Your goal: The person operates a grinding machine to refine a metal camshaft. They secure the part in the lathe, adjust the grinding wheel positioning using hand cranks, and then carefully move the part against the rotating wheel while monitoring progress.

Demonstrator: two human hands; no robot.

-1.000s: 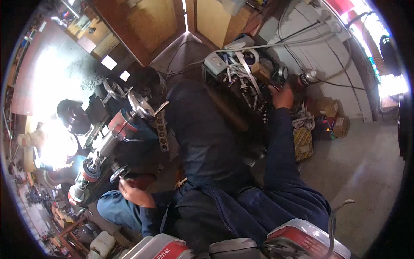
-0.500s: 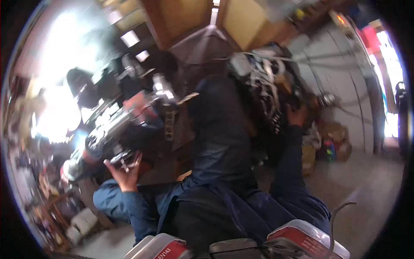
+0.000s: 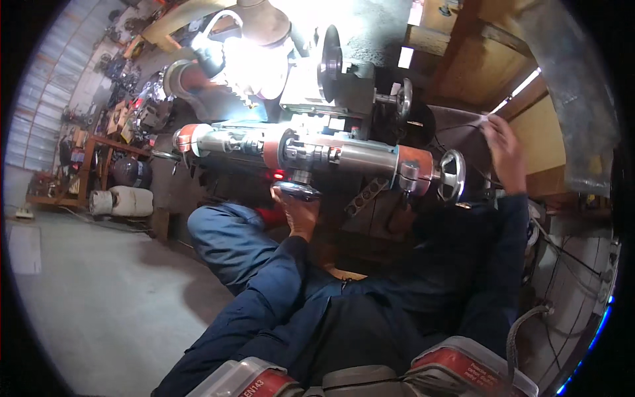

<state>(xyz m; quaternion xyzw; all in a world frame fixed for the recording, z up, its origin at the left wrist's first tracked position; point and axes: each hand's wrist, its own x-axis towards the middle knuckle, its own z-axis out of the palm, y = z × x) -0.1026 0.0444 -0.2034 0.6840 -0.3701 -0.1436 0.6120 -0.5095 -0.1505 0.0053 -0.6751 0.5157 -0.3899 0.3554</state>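
- At the near edge, the view is partly blocked by two clear-and-red filter cases (image 3: pixel 473 367), and both are cut off by the frame.
- Beyond the lap, the near handwheel (image 3: pixel 297 192) is met from beneath by the left hand (image 3: pixel 299 215); most of the fingers are hidden, so whether the rim is gripped or only touched cannot be told.
- The near handwheel is set at the near side of the silver machine (image 3: pixel 367 159), left of its middle; the step in hand is judged to be adjustment of the machine by this wheel.
- For the next move, a secure hold on the rim and a small, even turn seem to be called for, with the sleeve kept clear.
- The right hand (image 3: pixel 505 151) is raised well apart from the left, beyond the right handwheel (image 3: pixel 452 175); its fingers are bent, and whether anything thin is pinched cannot be told.
- At the far left, detail around the lamp (image 3: pixel 211 56) is washed out by glare.
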